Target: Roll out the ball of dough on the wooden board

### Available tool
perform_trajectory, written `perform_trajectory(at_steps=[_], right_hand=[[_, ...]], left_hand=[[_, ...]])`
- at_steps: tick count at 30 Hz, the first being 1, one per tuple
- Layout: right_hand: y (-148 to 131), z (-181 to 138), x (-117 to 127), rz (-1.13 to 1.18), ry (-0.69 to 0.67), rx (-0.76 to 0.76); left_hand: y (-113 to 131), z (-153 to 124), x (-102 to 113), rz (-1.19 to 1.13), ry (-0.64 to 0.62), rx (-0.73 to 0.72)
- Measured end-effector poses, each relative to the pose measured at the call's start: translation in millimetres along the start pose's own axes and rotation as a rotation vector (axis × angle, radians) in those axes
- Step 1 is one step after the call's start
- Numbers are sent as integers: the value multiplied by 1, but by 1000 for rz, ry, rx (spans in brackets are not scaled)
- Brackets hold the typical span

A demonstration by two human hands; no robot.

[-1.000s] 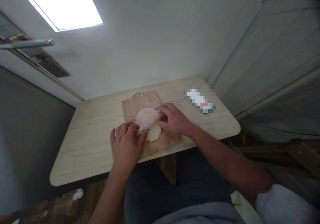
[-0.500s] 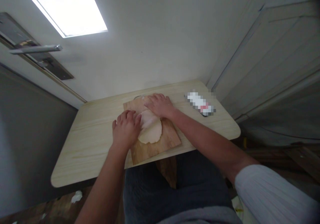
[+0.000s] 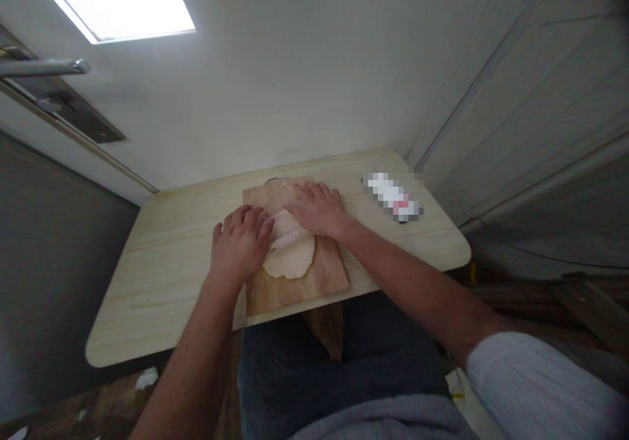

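Note:
A pale flat round of dough (image 3: 289, 256) lies on a wooden cutting board (image 3: 295, 283) on a light wood table (image 3: 171, 276). My left hand (image 3: 238, 243) rests on the dough's left edge, fingers curled down onto it. My right hand (image 3: 319, 207) lies flat on the dough's far edge, fingers stretched out toward the left. The far part of the dough looks folded over under my fingers.
A blurred small white and red object (image 3: 393, 198) lies on the table to the right of the board. A wall with a door handle (image 3: 44, 68) stands behind the table. White panelled doors (image 3: 540, 99) are at the right. My lap is under the table's front edge.
My right hand moved from the dough's right side to its far edge. My left hand shifted up along the left edge. The dough's far part got folded toward me.

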State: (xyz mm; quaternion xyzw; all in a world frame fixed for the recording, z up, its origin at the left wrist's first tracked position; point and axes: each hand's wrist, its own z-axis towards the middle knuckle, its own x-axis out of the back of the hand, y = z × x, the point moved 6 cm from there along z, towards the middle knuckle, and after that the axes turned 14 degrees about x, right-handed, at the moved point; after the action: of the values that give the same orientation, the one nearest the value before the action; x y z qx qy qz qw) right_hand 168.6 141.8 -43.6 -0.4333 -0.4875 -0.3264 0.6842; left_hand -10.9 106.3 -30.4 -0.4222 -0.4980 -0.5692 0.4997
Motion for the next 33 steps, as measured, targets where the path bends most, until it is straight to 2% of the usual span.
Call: perform_trajectory(at_steps=[7,13,21,33], right_hand=[[-7,-23,1,-32,60,-18],[-10,-32,0,-14,59,-31],[-14,-46,1,-29,97,-18],[-19,-60,5,-52,117,-20]], left_hand=[[-2,16,-5,-2,-26,-107],[3,1,-4,102,-74,-208],[0,-10,-2,50,-62,-86],[0,-18,-2,46,-116,-12]])
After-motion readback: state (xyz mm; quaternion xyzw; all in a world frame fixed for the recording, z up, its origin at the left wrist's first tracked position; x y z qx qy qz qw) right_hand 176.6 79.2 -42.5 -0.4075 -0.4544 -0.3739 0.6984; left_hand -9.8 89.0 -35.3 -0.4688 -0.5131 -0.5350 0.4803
